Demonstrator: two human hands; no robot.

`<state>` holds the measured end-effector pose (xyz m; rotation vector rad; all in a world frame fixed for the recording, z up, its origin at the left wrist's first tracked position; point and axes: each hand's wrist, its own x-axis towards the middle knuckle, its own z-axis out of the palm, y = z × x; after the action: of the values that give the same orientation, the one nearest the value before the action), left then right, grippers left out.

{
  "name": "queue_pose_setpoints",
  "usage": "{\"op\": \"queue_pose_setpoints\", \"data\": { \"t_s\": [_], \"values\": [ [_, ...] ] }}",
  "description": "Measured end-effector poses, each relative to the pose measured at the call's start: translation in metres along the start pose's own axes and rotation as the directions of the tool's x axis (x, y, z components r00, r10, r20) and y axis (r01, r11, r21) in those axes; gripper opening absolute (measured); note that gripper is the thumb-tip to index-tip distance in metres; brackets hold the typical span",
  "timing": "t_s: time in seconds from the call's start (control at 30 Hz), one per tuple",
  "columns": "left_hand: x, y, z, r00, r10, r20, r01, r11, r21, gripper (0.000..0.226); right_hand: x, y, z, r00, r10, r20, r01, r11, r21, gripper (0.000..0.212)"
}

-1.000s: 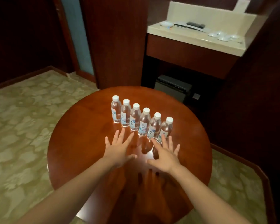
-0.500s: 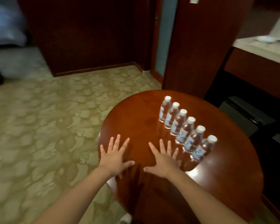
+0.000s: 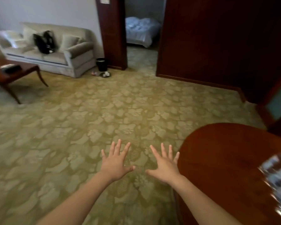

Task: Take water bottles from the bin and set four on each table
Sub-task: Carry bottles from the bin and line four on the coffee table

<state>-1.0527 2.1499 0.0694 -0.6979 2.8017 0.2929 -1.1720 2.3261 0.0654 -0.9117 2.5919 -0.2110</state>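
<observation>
My left hand [image 3: 116,161] and my right hand [image 3: 165,163] stretch out side by side over the carpet, palms down, fingers spread and straight, holding nothing. The round dark-wood table [image 3: 221,163] lies at the lower right, just right of my right hand. A blurred row of water bottles [image 3: 277,181] shows at the table's right edge, cut off by the frame. No bin is in view.
Patterned green carpet [image 3: 91,120] fills the middle. A low wooden coffee table [image 3: 15,75] stands at far left before a pale sofa [image 3: 55,51] with a black bag. A black waste basket [image 3: 101,64] sits by a doorway to a bedroom. Dark wood panels [image 3: 217,46] line the right.
The view has swung left, away from the round table and its bottle row toward the open room. Both hands left the tabletop and now hover over the carpet, still spread.
</observation>
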Motion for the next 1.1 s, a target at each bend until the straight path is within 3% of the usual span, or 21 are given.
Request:
{"op": "queue_pose_setpoints", "data": {
  "t_s": [0.27, 0.5, 0.73, 1.1],
  "values": [
    [-0.007, -0.205, -0.022, 0.967, -0.250, -0.057, 0.245, 0.966, -0.079, 0.097, 0.102, -0.204, 0.025, 0.966, -0.255, 0.040, 0.257, 0.963, -0.082, 0.104],
    [-0.039, -0.351, -0.037, 0.889, -0.450, -0.085, 0.428, 0.883, -0.194, 0.096, 0.146, -0.369, 0.052, 0.882, -0.455, 0.124, 0.467, 0.879, -0.098, 0.105],
    [-0.083, -0.464, -0.033, 0.721, -0.691, -0.057, 0.638, 0.693, -0.336, 0.097, 0.181, -0.519, 0.084, 0.736, -0.631, 0.244, 0.674, 0.719, -0.171, 0.106],
    [-0.087, -0.660, -0.046, 0.445, -0.895, 0.031, 0.831, 0.400, -0.388, 0.098, 0.272, -0.764, 0.146, 0.469, -0.800, 0.375, 0.881, 0.452, -0.139, 0.105]
  ]
}}
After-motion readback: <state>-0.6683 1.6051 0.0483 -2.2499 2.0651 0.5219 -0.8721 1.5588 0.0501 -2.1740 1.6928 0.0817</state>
